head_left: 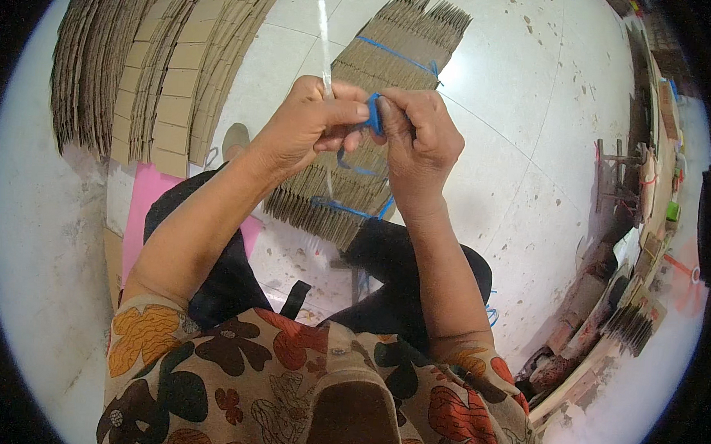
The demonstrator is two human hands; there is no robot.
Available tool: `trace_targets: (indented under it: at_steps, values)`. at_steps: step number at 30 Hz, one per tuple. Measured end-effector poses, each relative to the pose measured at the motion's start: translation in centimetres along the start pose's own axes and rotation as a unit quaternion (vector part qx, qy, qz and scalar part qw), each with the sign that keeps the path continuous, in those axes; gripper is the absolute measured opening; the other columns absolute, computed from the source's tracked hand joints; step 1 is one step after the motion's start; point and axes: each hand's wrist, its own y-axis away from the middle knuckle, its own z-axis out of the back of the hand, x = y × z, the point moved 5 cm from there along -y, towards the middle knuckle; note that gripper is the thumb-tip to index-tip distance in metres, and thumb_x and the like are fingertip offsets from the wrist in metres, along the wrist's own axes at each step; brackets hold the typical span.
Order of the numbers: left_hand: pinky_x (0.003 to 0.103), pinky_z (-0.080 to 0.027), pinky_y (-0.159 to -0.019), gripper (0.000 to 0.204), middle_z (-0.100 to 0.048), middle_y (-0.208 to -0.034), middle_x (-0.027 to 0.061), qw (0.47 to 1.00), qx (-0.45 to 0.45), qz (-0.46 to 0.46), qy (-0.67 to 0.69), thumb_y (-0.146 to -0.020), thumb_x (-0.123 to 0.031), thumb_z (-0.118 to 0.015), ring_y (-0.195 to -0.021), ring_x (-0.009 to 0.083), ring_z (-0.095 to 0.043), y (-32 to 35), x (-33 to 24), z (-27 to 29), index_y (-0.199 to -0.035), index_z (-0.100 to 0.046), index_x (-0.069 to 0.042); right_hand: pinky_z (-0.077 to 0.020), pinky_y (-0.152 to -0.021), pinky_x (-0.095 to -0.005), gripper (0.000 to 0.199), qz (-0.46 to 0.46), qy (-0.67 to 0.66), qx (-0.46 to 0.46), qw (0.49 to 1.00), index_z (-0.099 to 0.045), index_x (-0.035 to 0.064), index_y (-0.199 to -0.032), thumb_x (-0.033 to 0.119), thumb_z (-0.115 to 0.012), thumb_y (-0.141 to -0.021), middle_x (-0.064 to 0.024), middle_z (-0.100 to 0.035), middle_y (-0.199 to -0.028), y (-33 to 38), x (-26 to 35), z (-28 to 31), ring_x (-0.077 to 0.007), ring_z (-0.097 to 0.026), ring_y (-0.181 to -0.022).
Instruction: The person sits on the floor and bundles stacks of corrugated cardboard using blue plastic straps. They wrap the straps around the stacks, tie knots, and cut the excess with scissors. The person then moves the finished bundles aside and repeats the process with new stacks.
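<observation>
Both my hands meet above a long bundle of folded cardboard pieces [409, 32], their fingertips closed on a small piece of blue plastic strap [375, 113]. My left hand [300, 118] pinches it from the left, and a narrow whitish strip [324, 45] stands up out of that hand. With thumb and fingers, my right hand [421, 138] grips the same blue strap from the right. A loop of the strap hangs below the fingers. The bundle lies on the floor, crossed by a blue tie [397, 53] near its far end and another blue tie [336, 206] near its close end.
Tall stacks of folded cardboard [176, 83] stand at the left, close to a pink sheet [141, 203]. Along the right wall are a small wooden rack [619, 180] and assorted clutter, including more cardboard pieces [632, 329]. My knees frame the bundle's near end.
</observation>
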Motion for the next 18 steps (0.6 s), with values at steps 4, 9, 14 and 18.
trace_targets:
  at_steps: [4, 9, 14, 18]
  values:
    - [0.013, -0.037, -0.041, 0.013, -0.063, -0.066, 0.0076, 0.997, -0.009, -0.033, -0.073, -0.079, -0.012, -0.063, -0.049, 0.0044, -0.053, 0.3, 0.1, -0.1, -0.078, -0.064, 0.001, -0.0440, -0.051, -0.0285, 0.006, 0.033, 0.080, -0.011, 0.996, -0.062, 0.0061, -0.083, 0.007, -0.065, -0.078, -0.0081, -0.056, -0.071, 0.0, 1.0, -0.1, -0.0192, -0.057, -0.061]
    - [0.014, -0.040, -0.043, 0.011, -0.063, -0.066, 0.0060, 0.998, -0.012, -0.028, -0.047, -0.076, -0.010, -0.065, -0.049, 0.0041, -0.051, 0.1, -0.1, 0.0, -0.080, -0.065, 0.000, -0.0431, -0.051, -0.0259, 0.005, -0.087, -0.084, 0.023, 0.992, -0.063, 0.0041, -0.082, 0.008, -0.065, -0.079, -0.0067, -0.058, -0.072, 0.2, -0.4, 0.1, -0.0148, -0.057, -0.058]
    - [0.015, -0.039, -0.042, 0.011, -0.063, -0.065, 0.0060, 0.997, -0.025, -0.018, -0.065, -0.074, -0.010, -0.068, -0.049, 0.0038, -0.051, 0.2, 0.0, -0.3, -0.079, -0.065, 0.000, -0.0433, -0.052, -0.0240, 0.006, -0.122, -0.118, 0.019, 0.985, -0.063, 0.0020, -0.082, 0.008, -0.064, -0.080, -0.0055, -0.059, -0.071, 0.1, -0.9, 0.2, -0.0099, -0.055, -0.058]
    - [0.016, -0.038, -0.041, 0.016, -0.062, -0.063, 0.0063, 0.992, 0.002, 0.036, -0.122, -0.074, -0.012, -0.071, -0.045, 0.0049, -0.049, 0.1, 0.0, 0.0, -0.080, -0.065, 0.001, -0.0419, -0.051, -0.0229, 0.008, -0.237, -0.190, 0.093, 0.948, -0.062, 0.0017, -0.080, 0.010, -0.062, -0.082, -0.0020, -0.055, -0.064, 0.1, -1.7, 0.2, -0.0083, -0.052, -0.056]
